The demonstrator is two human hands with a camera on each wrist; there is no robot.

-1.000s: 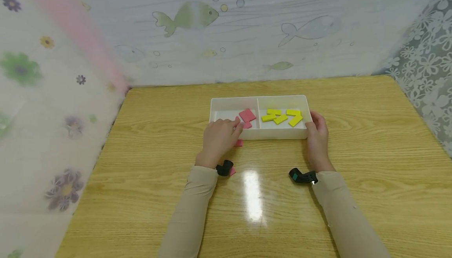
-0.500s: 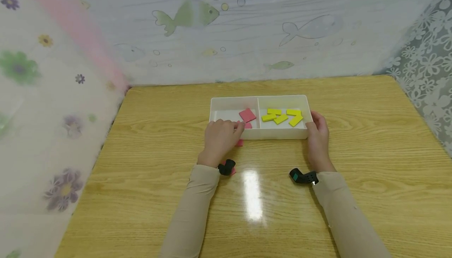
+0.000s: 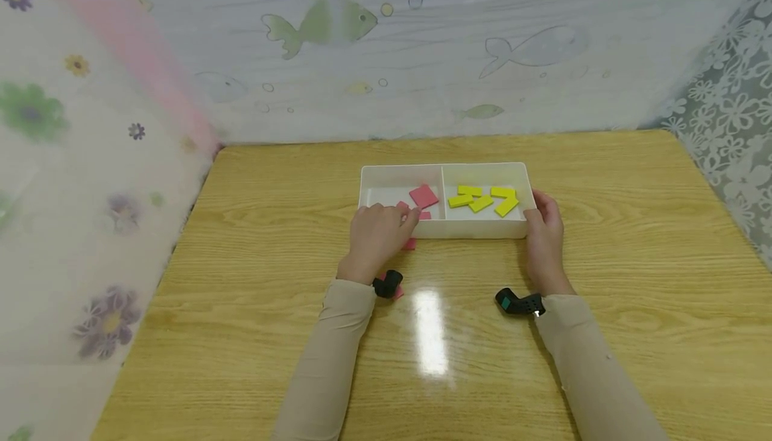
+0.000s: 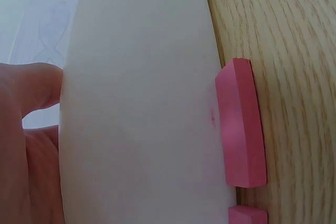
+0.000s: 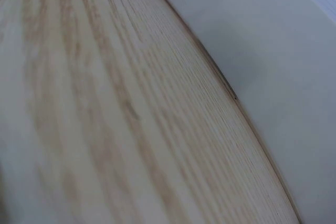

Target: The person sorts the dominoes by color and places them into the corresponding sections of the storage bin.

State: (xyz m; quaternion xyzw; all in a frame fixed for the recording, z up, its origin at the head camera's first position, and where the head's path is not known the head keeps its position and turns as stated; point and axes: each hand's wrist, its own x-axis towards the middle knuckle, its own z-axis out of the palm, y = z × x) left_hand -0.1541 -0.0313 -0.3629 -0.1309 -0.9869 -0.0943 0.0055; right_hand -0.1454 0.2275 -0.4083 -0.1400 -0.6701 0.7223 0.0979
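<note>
A white two-compartment tray (image 3: pixel 464 230) sits mid-table. Pink tiles (image 3: pixel 423 196) lie in its left half and several yellow tiles (image 3: pixel 482 200) in its right half. My left hand (image 3: pixel 395 218) curls its fingers over the tray's front-left rim, and a finger (image 4: pixel 31 85) rests against the tray wall (image 4: pixel 136 103). A pink tile edge (image 3: pixel 403 206) shows at the fingertips; whether it is pinched I cannot tell. My right hand (image 3: pixel 539 216) grips the tray's right end. A pink tile (image 4: pixel 244 124) lies on the table against the tray wall.
Another pink tile (image 3: pixel 396 291) lies on the wooden table (image 3: pixel 271 226) beside my left wrist. Patterned curtains enclose the table at the back and both sides. The right wrist view shows only table grain (image 5: pixel 105 103) and the tray wall (image 5: pixel 273 51).
Almost nothing has moved. My left fingers have shifted slightly at the tray rim, and less of the pink tile shows at the fingertips.
</note>
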